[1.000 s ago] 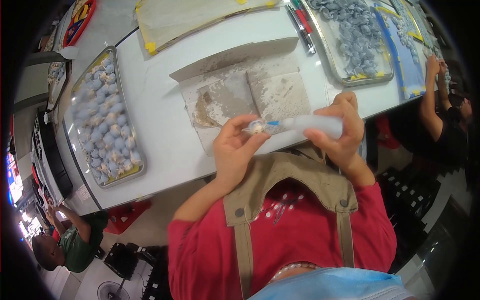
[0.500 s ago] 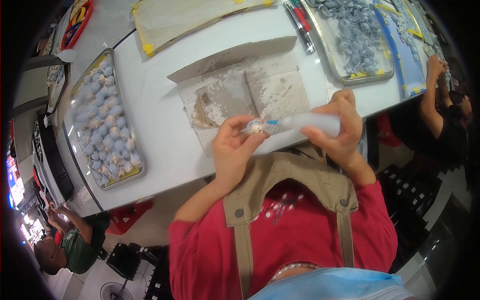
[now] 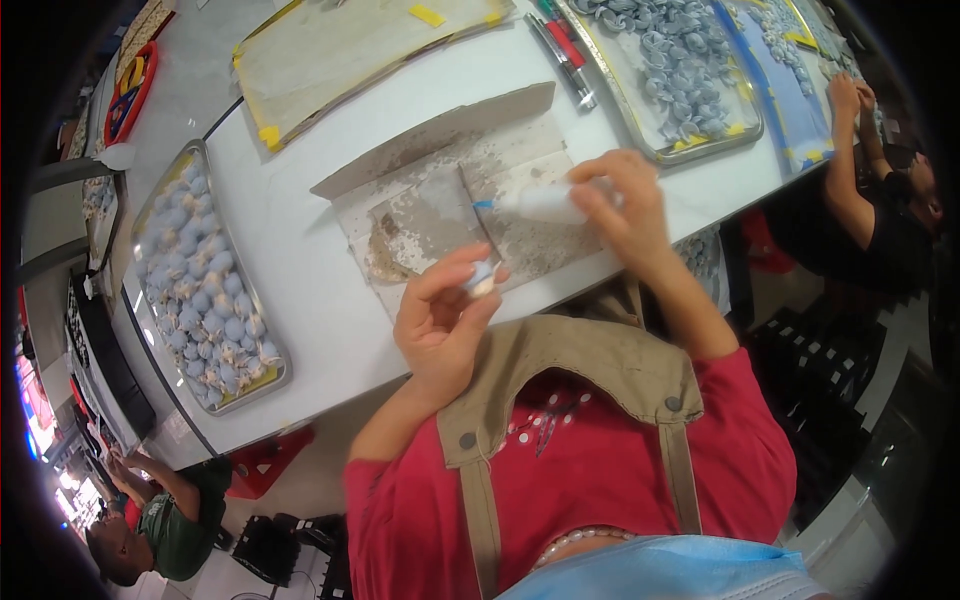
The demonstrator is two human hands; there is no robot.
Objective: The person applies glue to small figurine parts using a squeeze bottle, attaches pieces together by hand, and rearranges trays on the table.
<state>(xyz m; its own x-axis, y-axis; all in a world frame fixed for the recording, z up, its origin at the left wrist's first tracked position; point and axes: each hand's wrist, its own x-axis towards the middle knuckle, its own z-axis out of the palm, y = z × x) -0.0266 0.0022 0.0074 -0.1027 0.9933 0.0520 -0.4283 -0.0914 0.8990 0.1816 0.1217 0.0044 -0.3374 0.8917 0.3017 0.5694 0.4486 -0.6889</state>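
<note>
Between the thumb and fingers of my left hand (image 3: 440,325) is a small rounded piece (image 3: 481,279), pale blue on top with a cream part below. My right hand (image 3: 628,205) grips a white squeeze bottle (image 3: 545,203) with a thin blue nozzle, held almost level and pointing left. The nozzle is apart from the piece, above a stained, folded cardboard sheet (image 3: 415,215) on the table. My left hand is over the sheet's near edge.
A metal tray (image 3: 283,372) of blue-and-cream balls is at left. Another metal tray (image 3: 700,150) holds blue cup-shaped pieces at upper right, beside pens (image 3: 572,70). A yellow-taped board (image 3: 370,60) lies at the back. Co-workers sit at right (image 3: 880,190) and lower left (image 3: 175,520).
The bottle's nozzle has come away from the small piece; my right hand has moved up and away with the bottle. My left hand has lowered slightly, still holding the piece. The view has shifted.
</note>
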